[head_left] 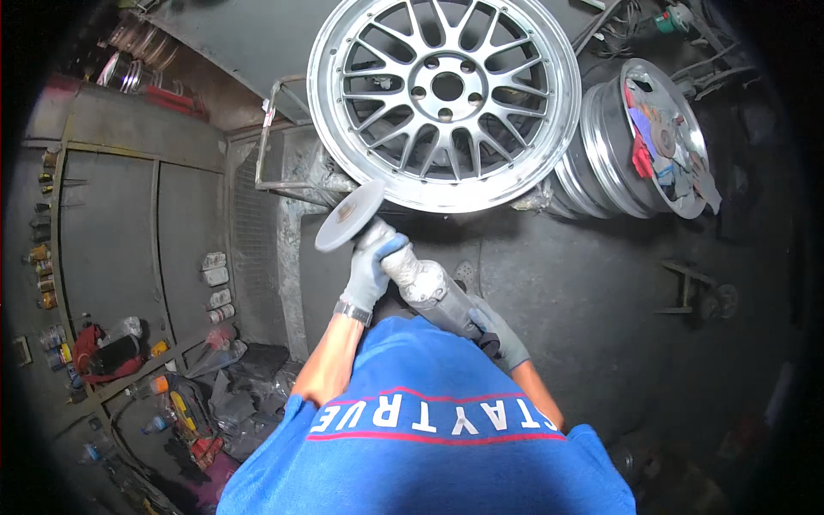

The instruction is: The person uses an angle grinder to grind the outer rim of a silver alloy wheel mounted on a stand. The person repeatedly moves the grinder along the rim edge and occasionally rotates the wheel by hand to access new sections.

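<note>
Grip: curling grey-gloved left hand (369,273) around neck of long grey power grinder (446,300), grey-gloved right hand (505,333) around rear; slanting up-left, lying just below silver multi-spoke metal wheel (449,64), left hand nearer.

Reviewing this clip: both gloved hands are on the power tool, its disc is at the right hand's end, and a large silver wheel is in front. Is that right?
Not quite: the head view shows the disc at the left hand's end. Both gloved hands are on the power tool, and a large silver wheel is in front.
</note>
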Motion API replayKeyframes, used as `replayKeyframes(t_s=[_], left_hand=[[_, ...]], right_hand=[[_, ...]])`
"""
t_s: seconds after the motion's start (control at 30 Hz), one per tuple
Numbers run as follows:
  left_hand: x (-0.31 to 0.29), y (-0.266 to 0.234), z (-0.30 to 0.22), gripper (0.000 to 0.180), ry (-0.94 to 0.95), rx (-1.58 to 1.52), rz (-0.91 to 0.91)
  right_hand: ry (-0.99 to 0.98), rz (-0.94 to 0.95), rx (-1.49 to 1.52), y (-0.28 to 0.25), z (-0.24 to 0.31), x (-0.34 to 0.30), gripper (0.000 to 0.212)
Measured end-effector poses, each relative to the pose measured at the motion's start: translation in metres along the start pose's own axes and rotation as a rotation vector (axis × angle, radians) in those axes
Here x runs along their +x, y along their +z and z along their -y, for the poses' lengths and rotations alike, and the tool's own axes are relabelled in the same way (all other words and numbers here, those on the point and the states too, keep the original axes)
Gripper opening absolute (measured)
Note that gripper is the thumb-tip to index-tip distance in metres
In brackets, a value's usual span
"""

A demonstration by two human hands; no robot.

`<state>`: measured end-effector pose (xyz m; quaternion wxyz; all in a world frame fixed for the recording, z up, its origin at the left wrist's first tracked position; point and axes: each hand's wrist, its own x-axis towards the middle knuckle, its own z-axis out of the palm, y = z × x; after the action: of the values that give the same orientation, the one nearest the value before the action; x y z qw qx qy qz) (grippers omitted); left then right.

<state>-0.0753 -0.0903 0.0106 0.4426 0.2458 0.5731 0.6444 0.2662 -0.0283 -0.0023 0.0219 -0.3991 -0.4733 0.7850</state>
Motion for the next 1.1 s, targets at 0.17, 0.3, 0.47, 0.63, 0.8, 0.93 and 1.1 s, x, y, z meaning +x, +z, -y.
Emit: replayKeyframes(t_s=[0.17, 0.3, 0.47, 0.63, 0.8, 0.93, 1.1], left_hand=[[-0.042, -0.027, 0.018, 0.014, -0.059, -0.116, -0.22], [-0.07, -0.029, -0.001, 0.021, -0.139, -0.318, -0.34], [-0.096, -0.029, -0.017, 0.022, -0.21, -0.526, -0.486], [-0.112, -0.033, -0.017, 0.025, -0.175, -0.503, -0.573], [-0.109, -0.043, -0.015, 0.03, -0.175, -0.575, -0.493], [-0.1, -0.038, -0.011, 0.031, -0.17, -0.531, -0.455], [-0.094, -0.034, -0.024, 0.02, -0.164, -0.497, -0.444]], right_hand=[[-0.158, -0.186, -0.75, -0.064, 0.094, 0.061, 0.06], [-0.665, -0.996, -0.622, -0.17, 0.211, 0.156, 0.043], [-0.803, -1.234, -0.881, -0.207, 0.358, 0.222, 0.056], [-0.66, -1.066, -0.95, -0.204, 0.37, 0.245, 0.061], [-0.715, -1.133, -0.907, -0.213, 0.354, 0.252, 0.059], [-0.822, -1.17, -0.801, -0.224, 0.311, 0.249, 0.06], [-0.549, -1.307, -0.569, -0.162, 0.239, 0.232, 0.064]])
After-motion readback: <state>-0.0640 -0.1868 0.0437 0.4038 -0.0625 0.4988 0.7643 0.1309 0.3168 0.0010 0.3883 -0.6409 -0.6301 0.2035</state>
